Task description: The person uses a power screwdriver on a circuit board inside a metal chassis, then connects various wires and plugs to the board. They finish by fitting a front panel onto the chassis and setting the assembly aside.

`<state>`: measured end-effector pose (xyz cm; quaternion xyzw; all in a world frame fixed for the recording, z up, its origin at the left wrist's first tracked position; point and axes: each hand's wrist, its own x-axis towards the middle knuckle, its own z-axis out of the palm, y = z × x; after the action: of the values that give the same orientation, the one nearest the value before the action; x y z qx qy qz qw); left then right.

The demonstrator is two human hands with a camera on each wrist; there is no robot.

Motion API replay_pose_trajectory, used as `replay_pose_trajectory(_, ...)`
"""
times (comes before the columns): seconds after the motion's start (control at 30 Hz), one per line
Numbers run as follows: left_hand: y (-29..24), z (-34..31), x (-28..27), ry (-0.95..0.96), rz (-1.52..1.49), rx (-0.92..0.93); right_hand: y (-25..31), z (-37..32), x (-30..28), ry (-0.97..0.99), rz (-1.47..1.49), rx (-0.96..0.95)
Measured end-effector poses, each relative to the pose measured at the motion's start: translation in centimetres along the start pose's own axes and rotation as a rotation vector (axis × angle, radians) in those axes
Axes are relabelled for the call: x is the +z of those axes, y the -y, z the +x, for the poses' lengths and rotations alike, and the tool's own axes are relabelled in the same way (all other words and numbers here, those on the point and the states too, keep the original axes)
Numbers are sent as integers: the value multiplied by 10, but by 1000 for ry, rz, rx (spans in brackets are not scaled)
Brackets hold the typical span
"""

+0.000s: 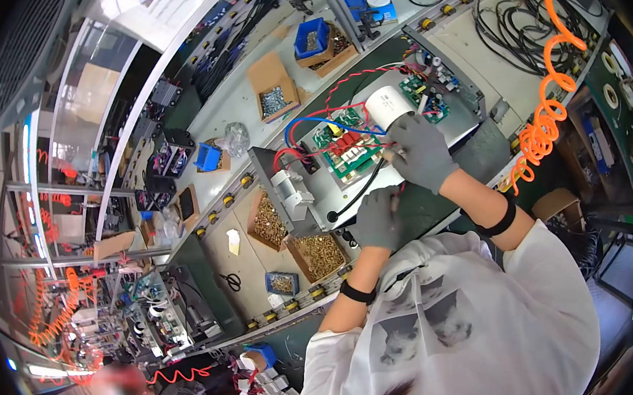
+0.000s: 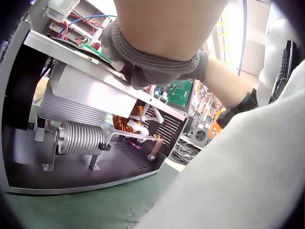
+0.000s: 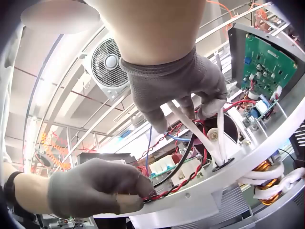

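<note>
An open metal equipment chassis (image 1: 306, 170) holds a green circuit board (image 1: 350, 153), a white cylindrical capacitor (image 1: 389, 107) and bundled wires. My gloved right hand (image 1: 422, 154) is over the capacitor's near end, fingers curled around white-sleeved wires (image 3: 198, 131) that rise from a hole in the plate. A black cable (image 1: 361, 192) runs from a grommet toward this hand. At the chassis's near edge, my gloved left hand (image 1: 378, 218) pinches a red-and-black twisted wire (image 3: 178, 187). Below the plate, the left wrist view shows a ribbed metal coil (image 2: 82, 137) and a copper-wound coil (image 2: 125, 124).
Cardboard boxes of brass-coloured hardware (image 1: 318, 256) and a small blue bin (image 1: 282, 282) stand left of the chassis. Scissors (image 1: 230, 282) lie nearby. An orange coiled hose (image 1: 550, 113) hangs at right, beside black cables (image 1: 517, 33). Another person (image 1: 176, 394) works at lower left.
</note>
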<state>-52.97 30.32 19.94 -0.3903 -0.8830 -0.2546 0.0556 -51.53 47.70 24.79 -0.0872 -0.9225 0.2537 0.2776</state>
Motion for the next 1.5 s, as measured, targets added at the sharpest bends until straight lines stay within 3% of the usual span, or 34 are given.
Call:
replay_pose_trajectory(0.07, -11, -6, -13, -18, -388, 3, 5, -5, -4, 100, 168, -68)
replay_pose_trajectory(0.1, -16, -5, -20, -30, -393, -8, 8, -5, -9, 197, 338, -117)
replay_pose_trajectory(0.13, -19, -5, -28, -21, -420, 44, 18, 5, -30, 544, 573, 38)
replay_pose_trajectory(0.23, -17, -10, -38, 0, -463, 57, 37, 26, -71, 609, 640, 45)
replay_pose_trajectory(0.27, -12, -10, -37, -57, -440, 45, 33, 35, -77, 451, 690, -126)
replay_pose_trajectory(0.33, -5, -14, -36, -135, -397, -31, 34, 70, -101, 312, 572, -84)
replay_pose_trajectory(0.37, 0, -16, -36, -134, -406, -30, 24, 85, -102, 138, 479, -154)
replay_pose_trajectory(0.4, 5, -18, -34, -186, -321, -79, 30, 100, -120, 78, 196, -63)
replay_pose_trajectory(0.47, 13, -19, -30, -236, -248, -119, -13, 134, -105, -365, -486, -364)
replay_pose_trajectory(0.53, 20, -17, -28, -194, 45, -159, -26, 135, -92, -398, -599, -344)
replay_pose_trajectory(0.57, 23, -17, -27, -194, 36, -146, -30, 134, -89, -432, -697, -324)
replay_pose_trajectory(0.63, 26, -16, -24, -57, 40, -241, -19, 104, -92, -330, -456, -236)
replay_pose_trajectory(0.73, 16, -9, -22, -164, -47, -128, -11, 45, -82, -211, -24, 107)
replay_pose_trajectory(0.83, 0, 9, -14, -188, -220, -8, -10, -11, -60, -179, -13, 240)
replay_pose_trajectory(0.9, -17, 30, -14, 46, -398, -81, -23, -26, -35, -147, 4, 338)
replay_pose_trajectory(0.97, -19, 50, 4, 96, -399, -57, -36, -31, -14, -199, 105, 448)
replay_pose_trajectory(1.07, -18, 72, 42, 157, -306, -10, -43, -15, -7, -201, 224, 434)
replay_pose_trajectory(1.13, -19, 80, 66, -67, -303, 54, -49, -5, -2, -197, 517, 416)
replay_pose_trajectory(1.27, -30, 89, 66, -41, -390, -13, -44, -15, -6, -266, 360, 218)
replay_pose_trajectory(1.37, -36, 87, 50, 63, -397, -30, -34, -26, -14, -231, 403, 200)
replay_pose_trajectory(1.5, -31, 81, 49, 38, -420, -4, -17, -26, -26, -207, 501, 250)
